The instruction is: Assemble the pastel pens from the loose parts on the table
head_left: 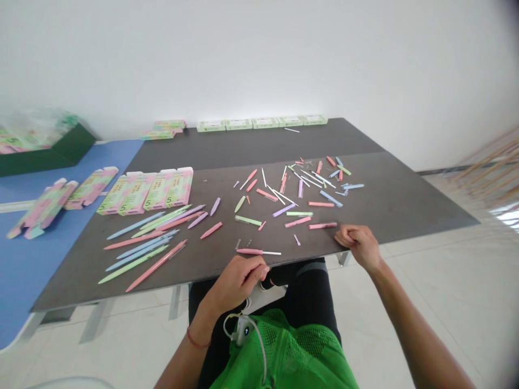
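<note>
At the table's front edge my left hand (242,278) rests in a loose fist, thumb over the curled fingers, with nothing showing in it. Just beyond it lies a pink pen front barrel (249,251) with a white refill (271,253) sticking out. My right hand (359,243) is also curled into a fist on the edge, farther right, and no object shows in it. Close to its knuckles is a pink pen barrel (323,226). Loose barrels, white refills (312,178) and small clips in pink, green, blue and purple are scattered ahead of both hands.
Several whole pens (141,254) lie at the left, below flat printed cartons (152,189). Green boxes (251,123) line the back edge. A dark green bin (48,154) stands on the blue table (16,292), with more cartons (44,208) nearby. A white wall rises behind.
</note>
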Motion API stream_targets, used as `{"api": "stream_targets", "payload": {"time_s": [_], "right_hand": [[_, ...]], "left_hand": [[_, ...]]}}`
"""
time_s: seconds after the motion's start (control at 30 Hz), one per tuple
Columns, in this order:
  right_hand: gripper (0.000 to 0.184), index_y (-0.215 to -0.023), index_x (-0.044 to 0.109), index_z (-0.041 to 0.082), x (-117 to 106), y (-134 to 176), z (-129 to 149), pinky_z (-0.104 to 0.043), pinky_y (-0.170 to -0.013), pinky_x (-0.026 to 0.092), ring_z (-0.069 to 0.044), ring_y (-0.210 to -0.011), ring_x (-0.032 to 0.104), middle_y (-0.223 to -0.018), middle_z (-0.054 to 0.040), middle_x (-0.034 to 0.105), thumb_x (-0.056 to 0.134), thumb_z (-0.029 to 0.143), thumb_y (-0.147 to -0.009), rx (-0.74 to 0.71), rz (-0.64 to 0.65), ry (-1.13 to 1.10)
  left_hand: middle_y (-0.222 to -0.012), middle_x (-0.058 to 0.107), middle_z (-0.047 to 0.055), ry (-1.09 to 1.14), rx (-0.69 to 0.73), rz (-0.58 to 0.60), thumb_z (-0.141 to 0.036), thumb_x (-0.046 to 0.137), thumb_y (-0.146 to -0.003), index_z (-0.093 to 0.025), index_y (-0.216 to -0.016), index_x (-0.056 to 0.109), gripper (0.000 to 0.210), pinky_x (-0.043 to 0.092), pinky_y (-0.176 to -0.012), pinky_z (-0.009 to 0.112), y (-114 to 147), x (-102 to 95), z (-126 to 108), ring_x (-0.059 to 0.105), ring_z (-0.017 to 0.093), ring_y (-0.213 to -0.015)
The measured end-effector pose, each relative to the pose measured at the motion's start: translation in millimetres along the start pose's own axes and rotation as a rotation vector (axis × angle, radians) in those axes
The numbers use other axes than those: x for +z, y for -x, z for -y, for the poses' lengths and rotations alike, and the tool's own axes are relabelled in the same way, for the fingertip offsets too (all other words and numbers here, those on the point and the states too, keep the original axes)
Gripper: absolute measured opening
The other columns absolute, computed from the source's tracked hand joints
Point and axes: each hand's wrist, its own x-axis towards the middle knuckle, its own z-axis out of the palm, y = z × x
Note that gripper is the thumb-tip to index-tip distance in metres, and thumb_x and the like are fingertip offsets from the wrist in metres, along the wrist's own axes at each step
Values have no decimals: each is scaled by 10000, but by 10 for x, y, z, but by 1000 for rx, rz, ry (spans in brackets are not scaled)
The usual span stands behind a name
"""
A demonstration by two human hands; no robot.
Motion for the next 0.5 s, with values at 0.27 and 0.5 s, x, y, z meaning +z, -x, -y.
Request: {"api": "stream_targets", "payload": {"time_s": [0.27, 0.5], "right_hand": [[296, -534, 346, 251, -25, 71, -130, -339, -570, 120, -141, -516, 195, -527, 35, 228, 531, 221, -763, -38, -46, 12], [282, -548, 350, 244, -64, 95, -187, -349, -589, 126, -151, -540, 219, -546, 25, 249, 511, 214, -778, -45, -26, 84]], "left_hand": [[-701, 668, -10, 56, 0, 29, -259, 435, -1085, -197, -778, 621, 364, 421, -690, 249, -3, -1, -7, 579, 130, -628], [-699, 667, -12, 63, 8, 62, -285, 439, -1095, -192, -788, 637, 376, 416, -678, 244, -16, -26, 2, 571, 121, -610]]}}
